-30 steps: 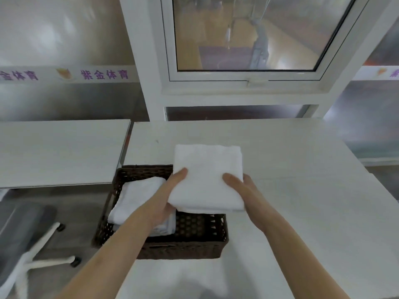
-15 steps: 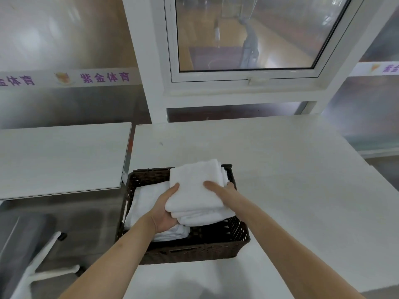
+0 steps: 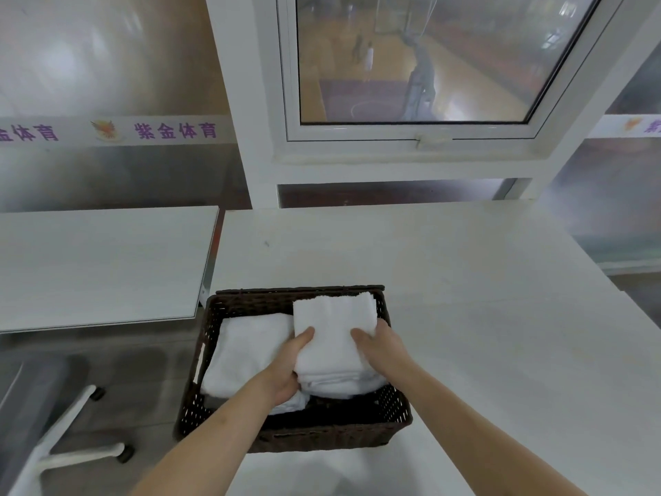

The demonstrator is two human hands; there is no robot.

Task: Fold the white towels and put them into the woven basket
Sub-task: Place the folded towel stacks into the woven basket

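A dark brown woven basket (image 3: 393, 411) stands on the white table's near left corner. A folded white towel (image 3: 332, 334) sits in its right half. My left hand (image 3: 286, 370) grips the towel's left edge, thumb on top and fingers underneath. My right hand (image 3: 379, 347) holds the right edge the same way. Another folded white towel (image 3: 246, 349) lies in the basket's left half, partly under my left wrist.
The white table (image 3: 465, 316) stretches away to the right and back. A second white table (image 3: 100, 266) stands to the left across a narrow gap. A grey chair with a white wheeled base (image 3: 53, 424) is at lower left. A window and wall close the back.
Both hands have carried the folded towel from above the table down and left into the basket's right half. The view has shifted, bringing the basket nearer the centre.
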